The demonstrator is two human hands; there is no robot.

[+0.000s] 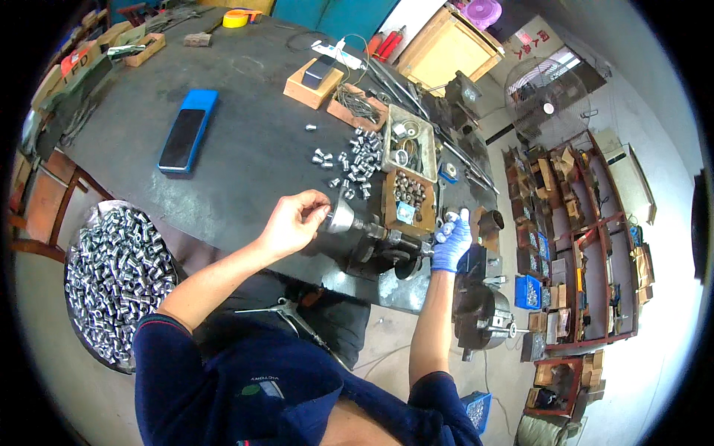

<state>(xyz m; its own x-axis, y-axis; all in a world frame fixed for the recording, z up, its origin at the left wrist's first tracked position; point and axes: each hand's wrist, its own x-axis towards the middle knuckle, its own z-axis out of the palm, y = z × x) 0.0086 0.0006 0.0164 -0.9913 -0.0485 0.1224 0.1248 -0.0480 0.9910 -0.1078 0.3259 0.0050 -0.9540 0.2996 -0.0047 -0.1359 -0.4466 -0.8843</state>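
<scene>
Both hands' fingers hide whatever they pinch at the chuck

The left hand hides what its fingertips pinch. At 9 o'clock, the basin of metal sleeves is partly covered by the arm — the small counter parts are too tiny to identify.

Grey concrete floor below; dark steel workbench across the middle; wooden shelving crammed with boxes along the right; pale wall behind it; standing fan near bright daylight at top right; open wooden crate beyond the bench.
</scene>
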